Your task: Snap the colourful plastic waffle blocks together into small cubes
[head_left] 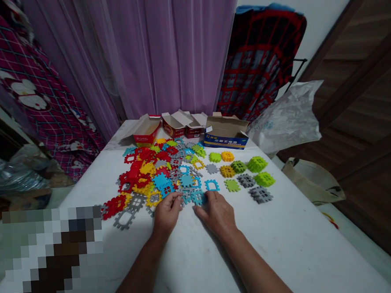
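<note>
My left hand [167,214] is curled into a pinch beside the heap of interlocking plastic tiles. Anything between its fingertips is too small to make out. A grey tile [186,197] lies right by these fingertips. My right hand [219,212] rests low on the table, thumb and fingers apart, around the near right side of a light blue window tile [198,196]. Its fingertips are at the tile's right edge. Just beyond lies a blue square frame tile [212,185]. A teal tile [186,181] sits farther back on the heap.
Mixed red tiles [115,206], yellow and grey ones spread leftward. At right stand small stacks, among them green tiles [264,179] and grey tiles [261,194]. Along the back are open cartons, a red box [147,134] and a blue box [225,141]. A plastic bag [286,116] hangs beyond the right edge.
</note>
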`<state>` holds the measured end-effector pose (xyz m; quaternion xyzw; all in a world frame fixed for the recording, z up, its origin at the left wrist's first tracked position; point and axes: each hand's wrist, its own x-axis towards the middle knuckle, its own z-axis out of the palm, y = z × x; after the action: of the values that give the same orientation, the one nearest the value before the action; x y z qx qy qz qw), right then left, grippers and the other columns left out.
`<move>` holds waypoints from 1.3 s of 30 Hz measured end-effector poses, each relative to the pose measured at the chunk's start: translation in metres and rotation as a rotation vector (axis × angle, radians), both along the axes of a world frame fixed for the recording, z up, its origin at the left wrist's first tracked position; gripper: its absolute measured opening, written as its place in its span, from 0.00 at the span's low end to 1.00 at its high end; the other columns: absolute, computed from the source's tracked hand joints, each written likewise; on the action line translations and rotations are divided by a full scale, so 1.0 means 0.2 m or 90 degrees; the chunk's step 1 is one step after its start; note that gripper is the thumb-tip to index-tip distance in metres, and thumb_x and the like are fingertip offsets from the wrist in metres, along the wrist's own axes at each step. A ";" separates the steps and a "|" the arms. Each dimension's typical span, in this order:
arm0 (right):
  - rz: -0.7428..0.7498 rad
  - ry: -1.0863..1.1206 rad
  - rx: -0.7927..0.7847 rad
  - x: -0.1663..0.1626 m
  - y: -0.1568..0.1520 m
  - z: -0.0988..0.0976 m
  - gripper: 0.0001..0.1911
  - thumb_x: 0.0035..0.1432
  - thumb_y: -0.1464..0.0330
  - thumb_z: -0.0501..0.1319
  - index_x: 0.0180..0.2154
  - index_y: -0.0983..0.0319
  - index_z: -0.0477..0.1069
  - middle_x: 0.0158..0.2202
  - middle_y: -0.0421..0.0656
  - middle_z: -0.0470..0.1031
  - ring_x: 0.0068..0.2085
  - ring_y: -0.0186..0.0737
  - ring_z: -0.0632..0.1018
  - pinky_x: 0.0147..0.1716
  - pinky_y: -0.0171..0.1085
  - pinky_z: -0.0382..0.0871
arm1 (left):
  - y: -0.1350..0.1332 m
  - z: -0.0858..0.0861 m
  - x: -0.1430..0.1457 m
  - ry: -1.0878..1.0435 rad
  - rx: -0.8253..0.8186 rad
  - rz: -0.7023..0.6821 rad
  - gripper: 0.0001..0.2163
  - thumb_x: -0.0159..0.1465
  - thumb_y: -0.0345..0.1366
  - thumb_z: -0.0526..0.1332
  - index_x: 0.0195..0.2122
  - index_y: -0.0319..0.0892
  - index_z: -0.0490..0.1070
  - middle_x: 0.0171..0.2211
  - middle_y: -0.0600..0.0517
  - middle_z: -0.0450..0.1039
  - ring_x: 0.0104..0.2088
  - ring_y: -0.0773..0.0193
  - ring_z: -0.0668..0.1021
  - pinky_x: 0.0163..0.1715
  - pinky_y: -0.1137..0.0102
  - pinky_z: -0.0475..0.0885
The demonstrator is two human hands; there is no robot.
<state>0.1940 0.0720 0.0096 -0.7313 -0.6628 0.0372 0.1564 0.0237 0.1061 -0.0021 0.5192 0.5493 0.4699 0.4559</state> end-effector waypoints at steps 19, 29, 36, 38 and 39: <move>-0.011 0.153 0.240 0.04 0.02 -0.11 0.19 0.57 0.57 0.58 0.47 0.60 0.68 0.41 0.44 0.75 0.37 0.40 0.76 0.37 0.38 0.69 | 0.00 0.02 0.01 -0.024 -0.009 0.004 0.18 0.53 0.52 0.61 0.35 0.43 0.77 0.27 0.51 0.78 0.23 0.65 0.76 0.17 0.75 0.66; 0.028 0.138 0.296 0.05 0.04 -0.15 0.19 0.59 0.59 0.59 0.49 0.61 0.68 0.43 0.47 0.76 0.39 0.42 0.77 0.39 0.39 0.70 | 0.00 0.01 0.00 -0.050 0.019 0.021 0.15 0.54 0.49 0.63 0.34 0.43 0.78 0.26 0.52 0.79 0.22 0.66 0.76 0.15 0.76 0.64; 0.051 0.145 0.291 0.00 0.24 -0.09 0.18 0.58 0.59 0.61 0.47 0.61 0.69 0.42 0.48 0.77 0.42 0.44 0.76 0.43 0.41 0.69 | -0.01 0.02 0.01 -0.075 0.030 0.053 0.17 0.54 0.52 0.64 0.35 0.43 0.77 0.25 0.52 0.78 0.19 0.68 0.74 0.16 0.75 0.66; 0.057 0.150 0.269 -0.02 0.30 -0.06 0.19 0.58 0.58 0.62 0.47 0.62 0.70 0.43 0.49 0.77 0.43 0.46 0.76 0.44 0.41 0.68 | -0.01 0.03 0.00 -0.080 0.056 0.067 0.17 0.55 0.52 0.64 0.35 0.42 0.77 0.24 0.53 0.77 0.18 0.69 0.73 0.18 0.74 0.69; 0.064 0.149 0.261 -0.04 0.33 -0.05 0.19 0.58 0.58 0.62 0.47 0.62 0.71 0.44 0.49 0.77 0.45 0.46 0.75 0.45 0.42 0.68 | 0.00 0.03 -0.01 -0.080 0.074 0.082 0.17 0.56 0.52 0.64 0.35 0.42 0.77 0.23 0.54 0.76 0.18 0.69 0.73 0.19 0.74 0.69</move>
<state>0.1869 0.1373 -0.0001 -0.6413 -0.6691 -0.0058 0.3756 0.0224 0.1052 0.0038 0.4781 0.5236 0.5609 0.4273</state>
